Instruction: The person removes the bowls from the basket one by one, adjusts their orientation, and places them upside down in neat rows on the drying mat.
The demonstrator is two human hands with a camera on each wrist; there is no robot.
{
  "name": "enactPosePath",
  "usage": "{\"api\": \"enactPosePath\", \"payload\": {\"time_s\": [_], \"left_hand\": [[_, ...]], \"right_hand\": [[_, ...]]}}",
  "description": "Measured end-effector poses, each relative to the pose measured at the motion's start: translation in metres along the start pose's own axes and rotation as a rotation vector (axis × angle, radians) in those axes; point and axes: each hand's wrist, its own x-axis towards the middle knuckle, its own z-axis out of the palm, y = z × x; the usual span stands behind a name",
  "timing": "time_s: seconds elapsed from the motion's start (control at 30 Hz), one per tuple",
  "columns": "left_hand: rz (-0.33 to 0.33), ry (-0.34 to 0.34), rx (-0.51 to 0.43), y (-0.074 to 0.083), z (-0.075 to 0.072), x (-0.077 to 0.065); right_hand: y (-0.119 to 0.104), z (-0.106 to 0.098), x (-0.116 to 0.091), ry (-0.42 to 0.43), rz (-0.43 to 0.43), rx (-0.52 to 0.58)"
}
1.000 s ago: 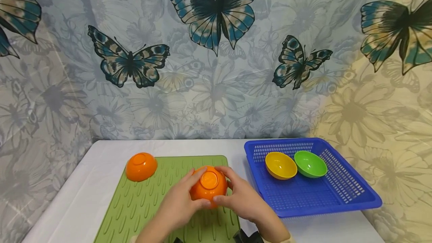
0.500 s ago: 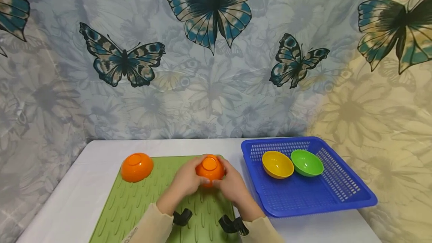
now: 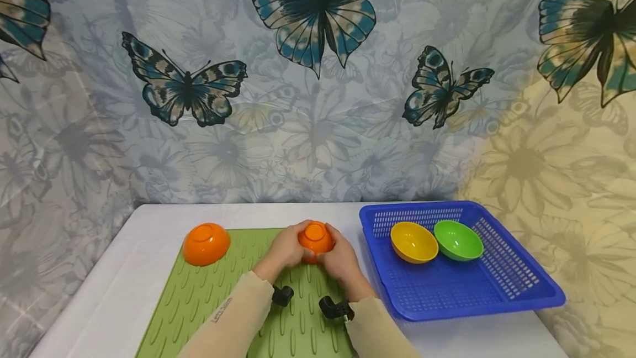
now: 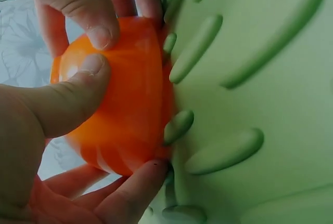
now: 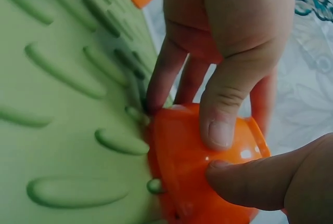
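An upside-down orange bowl (image 3: 316,240) sits at the back right of the green ridged mat (image 3: 303,314), its rim down at the mat's ridges in both wrist views. My left hand (image 3: 287,247) grips its left side, thumb on the near wall and fingers curled round toward the rim. On the opposite side my right hand (image 3: 343,258) holds the same bowl, its thumb (image 5: 221,125) pressed to the near wall close to the left thumb (image 4: 86,83). A second orange bowl (image 3: 206,244) lies upside down at the mat's back left corner.
A blue perforated basket (image 3: 462,303) stands to the right of the mat, with a yellow bowl (image 3: 414,243) and a green bowl (image 3: 458,241) upright inside. White cloth (image 3: 94,291) covers the table, and a butterfly-printed curtain (image 3: 318,170) hangs behind it.
Both hands have carried the upside-down orange bowl away from the body, from above the mat's middle to its back right. The other bowls have stayed in place.
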Motion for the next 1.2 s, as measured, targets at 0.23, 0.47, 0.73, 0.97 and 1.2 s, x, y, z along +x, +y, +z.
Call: {"api": "enactPosePath", "payload": {"time_s": [0.23, 0.47, 0.73, 0.97, 1.2], "left_hand": [[-0.04, -0.011, 0.011, -0.0017, 0.0001, 0.0035], [-0.08, -0.02, 0.113, 0.003, -0.0033, 0.0022], [-0.05, -0.028, 0.164, 0.0046, -0.0045, 0.0023], [-0.046, -0.038, 0.122, 0.0024, -0.0067, 0.0031], [-0.061, -0.035, 0.102, -0.0006, -0.0049, 0.0029]], "right_hand": [[-0.0033, -0.0006, 0.0007, 0.005, -0.009, -0.089], [-0.0066, -0.0012, 0.0003, -0.018, 0.0, -0.12], [-0.0026, 0.0001, 0.0016, 0.0, 0.015, -0.162], [-0.0059, 0.0011, -0.0004, -0.01, 0.021, -0.195], [-0.0056, 0.002, -0.0018, -0.018, 0.015, -0.195]]}}
